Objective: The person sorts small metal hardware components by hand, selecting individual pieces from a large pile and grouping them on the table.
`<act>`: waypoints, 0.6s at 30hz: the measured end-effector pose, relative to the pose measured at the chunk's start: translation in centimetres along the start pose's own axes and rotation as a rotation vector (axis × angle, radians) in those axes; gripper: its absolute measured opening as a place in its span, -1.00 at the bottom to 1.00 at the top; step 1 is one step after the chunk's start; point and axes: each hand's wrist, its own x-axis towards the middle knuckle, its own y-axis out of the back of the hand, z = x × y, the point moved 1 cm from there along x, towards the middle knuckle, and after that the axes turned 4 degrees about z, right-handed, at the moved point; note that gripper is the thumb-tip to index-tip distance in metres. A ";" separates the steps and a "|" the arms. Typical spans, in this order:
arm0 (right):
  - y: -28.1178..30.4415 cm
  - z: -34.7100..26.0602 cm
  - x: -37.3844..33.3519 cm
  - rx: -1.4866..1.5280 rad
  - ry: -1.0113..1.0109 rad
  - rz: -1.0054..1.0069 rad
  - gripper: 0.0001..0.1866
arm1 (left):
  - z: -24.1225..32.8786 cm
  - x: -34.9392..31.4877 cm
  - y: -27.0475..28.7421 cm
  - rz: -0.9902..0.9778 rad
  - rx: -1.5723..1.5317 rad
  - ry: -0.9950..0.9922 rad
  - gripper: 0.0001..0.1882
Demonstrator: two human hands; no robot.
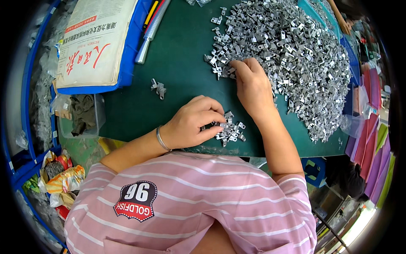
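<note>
A big heap of small, bent metal brackets with holes (287, 55) covers the right half of the green table. At the heap's left edge, my right hand (253, 84) dips its curled fingertips among the pieces; what lies between them is hidden. My left hand (192, 120), with a metal bangle at the wrist, is closed, thumb against fingers, and bits of bracket show in its grasp. Right beside those fingertips lies a small cluster of brackets (230, 133) near the table's front edge. Farther left, a few more brackets (159, 89) sit by themselves.
A blue tray (127, 67) holding folded newspapers (91, 46) stands at the left, with pens and a clear-handled tool (148, 42) alongside. Below it is a clear plastic box with dark cloth (82, 114). A teal basket (319, 17) borders the heap's far side.
</note>
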 end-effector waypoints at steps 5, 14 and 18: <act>0.6 0.3 -0.6 0.077 0.027 0.026 -0.76 | -0.2 0.0 0.3 0.028 -0.013 -0.010 -0.81; 3.7 -2.9 -2.0 0.687 -0.122 -0.311 -0.87 | -0.1 -0.4 0.1 0.290 -0.120 0.178 -0.80; 2.1 -1.3 -0.7 0.214 0.076 -0.090 -0.74 | -0.5 -0.7 0.2 0.266 -0.330 0.276 -0.89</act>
